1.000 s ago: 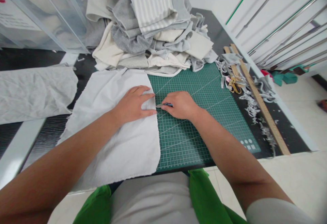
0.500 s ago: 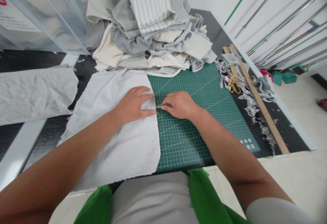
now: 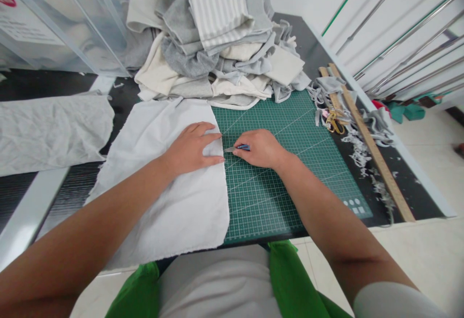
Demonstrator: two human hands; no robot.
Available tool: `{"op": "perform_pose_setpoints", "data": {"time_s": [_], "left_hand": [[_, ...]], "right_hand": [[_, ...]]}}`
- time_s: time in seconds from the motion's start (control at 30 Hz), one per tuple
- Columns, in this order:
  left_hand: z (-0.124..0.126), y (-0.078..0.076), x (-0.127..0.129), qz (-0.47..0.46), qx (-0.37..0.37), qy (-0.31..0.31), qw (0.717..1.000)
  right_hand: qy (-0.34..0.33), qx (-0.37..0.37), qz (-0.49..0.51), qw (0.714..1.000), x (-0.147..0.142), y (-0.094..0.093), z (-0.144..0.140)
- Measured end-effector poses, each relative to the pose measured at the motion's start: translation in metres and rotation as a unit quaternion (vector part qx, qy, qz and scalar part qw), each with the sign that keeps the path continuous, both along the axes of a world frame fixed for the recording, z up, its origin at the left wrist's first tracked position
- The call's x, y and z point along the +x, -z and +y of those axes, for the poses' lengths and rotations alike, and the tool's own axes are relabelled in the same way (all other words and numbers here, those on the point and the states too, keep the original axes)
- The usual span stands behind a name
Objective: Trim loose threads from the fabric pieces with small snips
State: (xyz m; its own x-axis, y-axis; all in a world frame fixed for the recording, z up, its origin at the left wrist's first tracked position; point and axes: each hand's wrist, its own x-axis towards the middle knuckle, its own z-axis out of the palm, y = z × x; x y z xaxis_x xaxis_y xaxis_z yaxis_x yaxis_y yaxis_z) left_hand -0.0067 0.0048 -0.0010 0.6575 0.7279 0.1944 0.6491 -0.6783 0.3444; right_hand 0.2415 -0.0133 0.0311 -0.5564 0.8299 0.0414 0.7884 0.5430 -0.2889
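I have my left hand flat on the white cloth, pinning its right edge on the green mat. My right hand grips a blue knife, its tip at that edge. Fabric pile lies behind; ruler and scissors sit right on the tabletop.

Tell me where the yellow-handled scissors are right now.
In the head view, the yellow-handled scissors lie at the right, just off the green cutting mat's edge, among grey fabric scraps beside the wooden ruler.
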Motion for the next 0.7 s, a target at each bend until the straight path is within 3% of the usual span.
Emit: {"op": "perform_pose_setpoints", "data": {"time_s": [0.7], "left_hand": [[-0.0004, 0.0, -0.0008, 0.039, 0.02, 0.001, 0.999]], "right_hand": [[-0.032, -0.007, -0.025, 0.999, -0.0042, -0.008, -0.0076]]}}
